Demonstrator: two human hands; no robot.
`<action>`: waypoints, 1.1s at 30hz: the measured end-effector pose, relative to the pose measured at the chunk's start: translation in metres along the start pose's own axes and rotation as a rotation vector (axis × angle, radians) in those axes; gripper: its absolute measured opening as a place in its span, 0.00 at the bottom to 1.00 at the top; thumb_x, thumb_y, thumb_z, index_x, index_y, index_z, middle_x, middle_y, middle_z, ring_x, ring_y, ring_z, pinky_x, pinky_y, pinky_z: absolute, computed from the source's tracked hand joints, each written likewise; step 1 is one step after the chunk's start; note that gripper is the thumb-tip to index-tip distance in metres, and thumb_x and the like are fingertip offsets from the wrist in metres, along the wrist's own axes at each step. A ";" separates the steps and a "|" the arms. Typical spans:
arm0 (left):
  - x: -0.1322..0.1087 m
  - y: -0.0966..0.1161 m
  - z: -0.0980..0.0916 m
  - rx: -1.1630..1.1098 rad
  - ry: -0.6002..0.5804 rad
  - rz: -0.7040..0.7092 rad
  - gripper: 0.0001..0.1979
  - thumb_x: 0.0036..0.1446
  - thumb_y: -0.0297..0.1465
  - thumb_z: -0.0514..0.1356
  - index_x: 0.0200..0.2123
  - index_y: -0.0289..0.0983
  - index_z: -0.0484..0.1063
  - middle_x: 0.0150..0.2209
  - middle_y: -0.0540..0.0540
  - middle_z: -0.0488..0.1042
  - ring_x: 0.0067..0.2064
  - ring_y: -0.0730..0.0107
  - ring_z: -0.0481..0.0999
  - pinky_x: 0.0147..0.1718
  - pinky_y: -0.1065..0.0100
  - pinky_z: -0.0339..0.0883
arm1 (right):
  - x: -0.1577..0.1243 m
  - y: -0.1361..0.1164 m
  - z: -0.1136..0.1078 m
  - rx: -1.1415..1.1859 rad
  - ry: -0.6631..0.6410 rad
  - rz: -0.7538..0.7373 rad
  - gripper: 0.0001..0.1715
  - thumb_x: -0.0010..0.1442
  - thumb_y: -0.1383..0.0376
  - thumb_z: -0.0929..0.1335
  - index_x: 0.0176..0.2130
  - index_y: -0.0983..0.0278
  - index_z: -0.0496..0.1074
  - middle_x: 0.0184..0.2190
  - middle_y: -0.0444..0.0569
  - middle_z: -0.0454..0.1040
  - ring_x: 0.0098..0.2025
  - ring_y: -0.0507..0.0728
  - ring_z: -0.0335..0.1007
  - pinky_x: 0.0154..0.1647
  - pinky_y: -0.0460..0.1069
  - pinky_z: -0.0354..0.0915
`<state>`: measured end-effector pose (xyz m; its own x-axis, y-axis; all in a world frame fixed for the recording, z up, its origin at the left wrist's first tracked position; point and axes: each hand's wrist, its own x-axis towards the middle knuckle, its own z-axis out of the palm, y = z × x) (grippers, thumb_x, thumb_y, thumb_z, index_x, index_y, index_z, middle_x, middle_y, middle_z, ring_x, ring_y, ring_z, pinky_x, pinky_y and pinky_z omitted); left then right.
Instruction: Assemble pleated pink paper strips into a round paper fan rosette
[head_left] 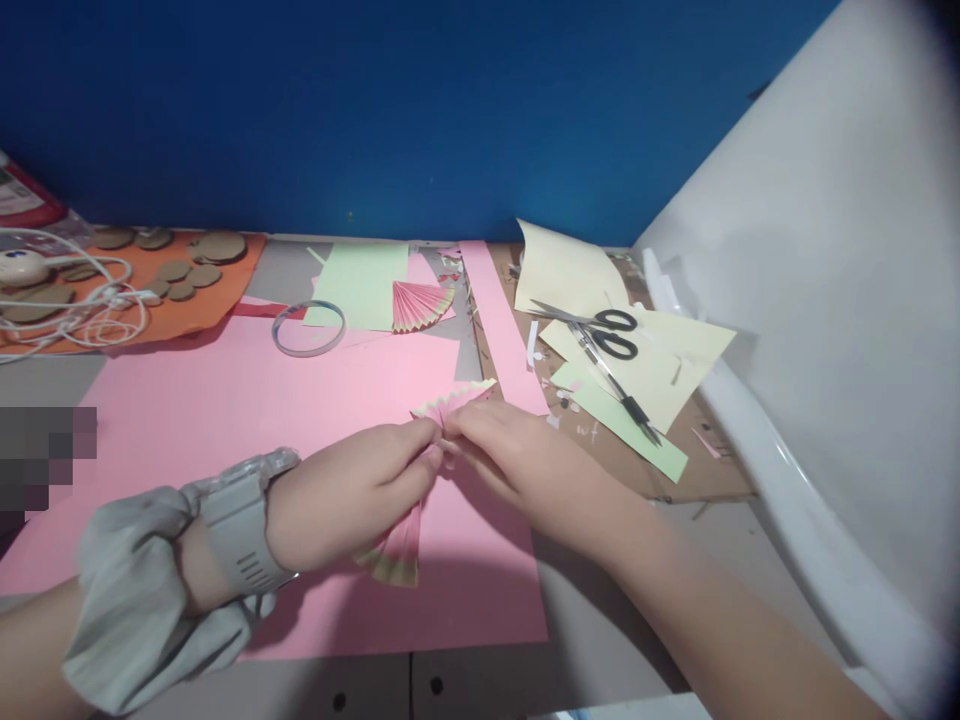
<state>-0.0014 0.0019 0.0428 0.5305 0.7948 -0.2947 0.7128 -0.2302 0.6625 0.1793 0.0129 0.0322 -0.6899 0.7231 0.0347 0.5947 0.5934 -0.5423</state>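
Observation:
My left hand [367, 480] and my right hand [517, 455] meet over a large pink sheet [315, 400]. Both pinch the middle of a pleated paper piece [401, 555], pink with a yellow-green edge. One fanned end spreads below my left hand, the other shows above the fingertips. The pinched centre is mostly covered by my fingers. A finished-looking pink pleated paper fan [421, 305] with a similar edge lies farther back, partly on a light green sheet [360, 285].
A tape roll [308, 328] lies on the pink sheet. To the right, scissors [615, 333] and a pen [619, 390] rest on cream paper [667, 350] over cardboard [592, 450]. A pink strip [502, 330] lies alongside. White cables [112, 300] and cardboard cutouts [217, 247] sit on orange paper [247, 260].

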 end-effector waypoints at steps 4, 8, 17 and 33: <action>0.000 0.002 0.002 0.040 -0.007 -0.015 0.15 0.60 0.33 0.41 0.35 0.37 0.65 0.29 0.48 0.72 0.32 0.66 0.71 0.37 0.66 0.64 | 0.000 -0.001 -0.001 -0.016 -0.001 0.001 0.08 0.63 0.70 0.59 0.32 0.64 0.63 0.31 0.45 0.69 0.34 0.52 0.62 0.33 0.46 0.57; 0.000 0.003 0.003 0.061 -0.010 -0.021 0.14 0.60 0.33 0.42 0.36 0.36 0.66 0.29 0.47 0.73 0.32 0.66 0.72 0.35 0.66 0.63 | 0.001 -0.003 -0.002 -0.026 0.003 0.009 0.07 0.62 0.69 0.60 0.33 0.65 0.65 0.32 0.47 0.71 0.34 0.53 0.63 0.34 0.47 0.58; 0.000 0.000 0.002 0.068 -0.028 -0.005 0.12 0.59 0.33 0.44 0.33 0.37 0.65 0.28 0.47 0.73 0.33 0.65 0.73 0.35 0.66 0.63 | 0.001 -0.004 -0.005 -0.049 -0.014 -0.010 0.08 0.62 0.70 0.60 0.31 0.65 0.65 0.31 0.47 0.71 0.32 0.52 0.62 0.32 0.46 0.56; 0.001 -0.002 -0.005 0.151 -0.040 -0.058 0.15 0.61 0.34 0.43 0.33 0.39 0.67 0.27 0.50 0.73 0.29 0.67 0.70 0.31 0.67 0.58 | 0.000 -0.004 -0.007 0.077 0.026 0.144 0.11 0.63 0.68 0.60 0.37 0.63 0.71 0.33 0.46 0.75 0.35 0.53 0.68 0.35 0.47 0.59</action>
<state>-0.0047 0.0062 0.0446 0.5019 0.7870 -0.3589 0.8022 -0.2684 0.5333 0.1794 0.0132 0.0403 -0.5878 0.8085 -0.0267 0.6528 0.4546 -0.6059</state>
